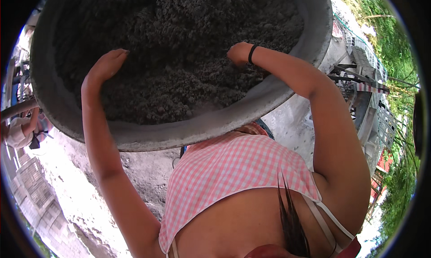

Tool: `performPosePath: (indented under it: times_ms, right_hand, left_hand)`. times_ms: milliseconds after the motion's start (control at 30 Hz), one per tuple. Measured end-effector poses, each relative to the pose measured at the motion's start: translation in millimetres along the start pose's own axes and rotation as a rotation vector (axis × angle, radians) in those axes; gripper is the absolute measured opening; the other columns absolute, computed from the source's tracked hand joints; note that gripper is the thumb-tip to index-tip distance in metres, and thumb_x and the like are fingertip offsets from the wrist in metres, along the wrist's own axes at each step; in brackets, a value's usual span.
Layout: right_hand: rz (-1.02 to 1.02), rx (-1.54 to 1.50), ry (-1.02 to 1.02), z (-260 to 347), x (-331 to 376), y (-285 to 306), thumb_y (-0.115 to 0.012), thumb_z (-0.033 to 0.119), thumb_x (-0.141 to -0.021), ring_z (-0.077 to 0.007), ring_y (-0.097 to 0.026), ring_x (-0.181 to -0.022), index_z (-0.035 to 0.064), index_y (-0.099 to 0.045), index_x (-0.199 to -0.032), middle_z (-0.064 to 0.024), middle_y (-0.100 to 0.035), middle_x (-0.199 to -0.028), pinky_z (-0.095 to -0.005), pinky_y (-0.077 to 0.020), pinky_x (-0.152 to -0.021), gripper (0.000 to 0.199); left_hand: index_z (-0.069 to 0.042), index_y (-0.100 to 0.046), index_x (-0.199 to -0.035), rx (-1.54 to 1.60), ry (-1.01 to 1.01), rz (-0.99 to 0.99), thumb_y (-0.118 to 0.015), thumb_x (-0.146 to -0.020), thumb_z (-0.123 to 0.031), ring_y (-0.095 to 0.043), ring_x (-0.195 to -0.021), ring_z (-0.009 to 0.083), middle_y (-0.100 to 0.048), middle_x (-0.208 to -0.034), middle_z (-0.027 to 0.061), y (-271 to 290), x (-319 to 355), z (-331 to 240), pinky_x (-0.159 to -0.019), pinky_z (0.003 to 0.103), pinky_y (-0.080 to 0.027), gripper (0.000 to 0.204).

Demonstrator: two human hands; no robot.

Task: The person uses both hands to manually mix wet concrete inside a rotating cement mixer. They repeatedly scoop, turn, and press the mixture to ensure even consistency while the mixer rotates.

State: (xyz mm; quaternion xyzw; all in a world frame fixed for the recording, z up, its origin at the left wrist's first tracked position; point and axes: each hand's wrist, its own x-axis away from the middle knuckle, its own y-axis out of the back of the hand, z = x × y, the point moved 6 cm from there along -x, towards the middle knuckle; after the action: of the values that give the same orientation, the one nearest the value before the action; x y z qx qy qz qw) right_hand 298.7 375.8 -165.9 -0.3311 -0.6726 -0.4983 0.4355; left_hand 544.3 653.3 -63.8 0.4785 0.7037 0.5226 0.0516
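Note:
A wide, round metal basin (pixel 310 47) fills the upper part of the head view, holding a dark grey, crumbly, powdery material (pixel 193 29). Over the left side of the basin, my left hand (pixel 110 65) bends inward with its fingers held together; its palm side is hidden. On the right, my right hand (pixel 240 54) curls down at the material, a black band around its wrist. Its fingertips are out of sight. Both hands look closed, and whatever may be in them does not show.
A pole (pixel 18 110) reaches the basin from the left, near another person's arm and pale clothing (pixel 20 132). Crates and scrap boards (pixel 366 87) lie on the right, with green plants (pixel 397 47) beyond. Woven matting (pixel 38 190) lies at lower left.

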Motion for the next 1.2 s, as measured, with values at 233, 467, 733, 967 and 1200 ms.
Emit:
performPosePath:
  times_ms: [233,467,733,967,1200]
  right_hand:
    - [-0.466,-0.520,-0.192,-189,-7,33,-0.054,0.030,-0.094,-0.0340,-0.064,-0.084,-0.0025,-0.067,-0.077,-0.0209,-0.066,-0.084,-0.0477,-0.0522,-0.069,0.039]
    - [-0.217,-0.687,-0.824,-328,-83,-97,-0.045,0.009,-0.095,-0.0354,-0.063,-0.094,-0.0037,-0.066,-0.106,-0.0241,-0.064,-0.108,-0.0459,-0.0508,-0.077,0.027]
    - [0.128,-0.054,-0.382,-349,-124,-153,-0.048,0.005,-0.086,-0.0354,-0.061,-0.091,-0.0092,-0.065,-0.093,-0.0245,-0.063,-0.104,-0.0434,-0.0474,-0.078,0.024]
    - [0.205,-0.380,-0.296,-149,22,8,-0.067,0.028,-0.084,-0.0356,-0.054,-0.118,0.0004,-0.061,-0.122,-0.0183,-0.055,-0.132,-0.0463,-0.0481,-0.091,0.048]
    - [-0.606,-0.504,-0.021,-68,140,111,-0.070,0.010,-0.072,-0.0305,-0.055,-0.113,0.0004,-0.052,-0.129,-0.0160,-0.055,-0.122,-0.0380,-0.0455,-0.093,0.060]
  left_hand:
    - [-0.001,-0.061,-0.113,0.035,-0.009,-0.085,-0.044,-0.095,-0.028,-0.054,-0.112,0.0363,-0.061,-0.115,0.0206,15,7,-7,-0.094,0.040,-0.042,0.038]
    - [-0.003,-0.062,-0.114,-0.160,0.163,-0.152,-0.043,-0.094,-0.028,-0.055,-0.108,0.0372,-0.061,-0.109,0.0220,22,13,40,-0.094,0.042,-0.043,0.037]
    - [-0.003,-0.064,-0.106,-0.061,0.142,-0.257,-0.041,-0.091,-0.029,-0.056,-0.107,0.0380,-0.062,-0.110,0.0210,31,5,49,-0.092,0.046,-0.044,0.038]
    - [-0.005,-0.063,-0.111,-0.122,0.268,-0.210,-0.043,-0.090,-0.030,-0.056,-0.110,0.0357,-0.061,-0.114,0.0199,48,24,50,-0.093,0.044,-0.044,0.039]
    - [-0.006,-0.062,-0.119,-0.167,0.645,-0.814,-0.049,-0.084,-0.030,-0.052,-0.116,0.0379,-0.049,-0.133,0.0176,99,76,61,-0.097,0.046,-0.044,0.044]
